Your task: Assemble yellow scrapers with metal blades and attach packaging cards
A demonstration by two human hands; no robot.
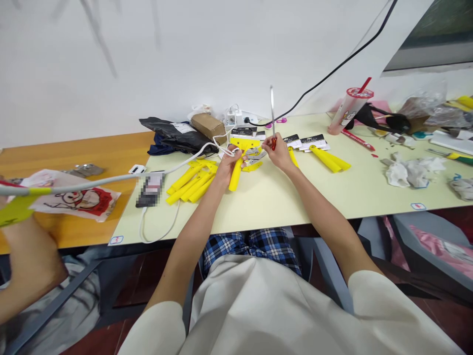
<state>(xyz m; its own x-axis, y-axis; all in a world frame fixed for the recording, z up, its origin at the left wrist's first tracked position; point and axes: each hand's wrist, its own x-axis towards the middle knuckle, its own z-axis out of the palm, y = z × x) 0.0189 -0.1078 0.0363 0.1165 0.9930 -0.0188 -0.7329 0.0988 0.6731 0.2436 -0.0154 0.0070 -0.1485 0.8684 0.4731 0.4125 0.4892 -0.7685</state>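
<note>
My left hand (226, 166) is closed around a yellow plastic piece (235, 176) with a tube-like handle, above the middle of the pale table. Small metal parts (254, 157) lie against that piece, between my two hands. In my right hand (277, 153), closed, is a screwdriver (272, 111) with a red handle, its shaft pointing up; the fingertips are near the metal parts. Several yellow tubes (192, 183) lie in a pile left of my left hand. More yellow tubes (330, 159) rest on the right, beside black and white cards (313, 142).
A white cable (129, 176) crosses in front on the left, past a phone (150, 189). Behind are a black bag (177, 135), a box (208, 127) and a power strip (236, 117). A cup (346, 111) and tissues (410, 170) stand right. Another person's arm (31, 261) is at left.
</note>
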